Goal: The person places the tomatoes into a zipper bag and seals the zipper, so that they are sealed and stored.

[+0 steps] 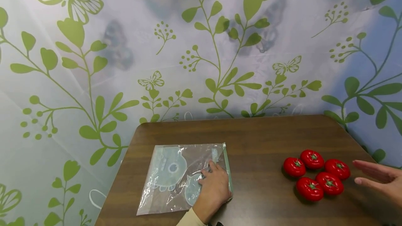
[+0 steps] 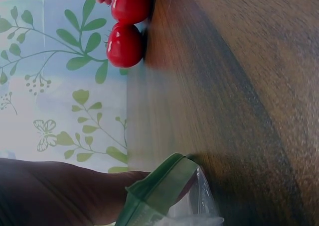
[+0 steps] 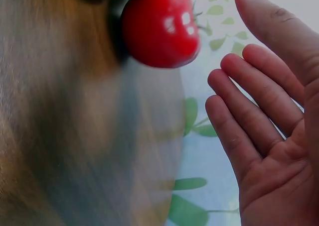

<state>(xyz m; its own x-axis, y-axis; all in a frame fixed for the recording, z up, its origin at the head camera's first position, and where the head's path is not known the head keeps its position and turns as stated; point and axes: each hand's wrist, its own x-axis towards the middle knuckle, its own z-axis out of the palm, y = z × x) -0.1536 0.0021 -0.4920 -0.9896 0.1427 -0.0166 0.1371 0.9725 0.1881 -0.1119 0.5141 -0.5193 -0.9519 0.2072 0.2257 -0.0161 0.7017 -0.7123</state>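
Observation:
A clear zip bag (image 1: 169,201) with pale blue cartoon prints and a green strip along its right edge lies flat on the table. My left hand (image 1: 213,184) is over its right side, fingers on the plastic, gripping it near the green strip (image 2: 162,183). That strip stands raised around the thumb side in the left wrist view. Several glossy red tomatoes (image 1: 329,183) with green stems sit clustered on the right of the table. Just right of them hovers my right hand (image 1: 381,177), fingers straight, thumb apart, palm (image 3: 279,176) bare. One tomato (image 3: 159,29) is nearest its fingertips.
The brown wooden table (image 1: 257,142) has rounded back corners. Behind it hangs a pale curtain (image 1: 169,58) printed with green leaves and butterflies. Bare tabletop lies between the bag and the tomatoes.

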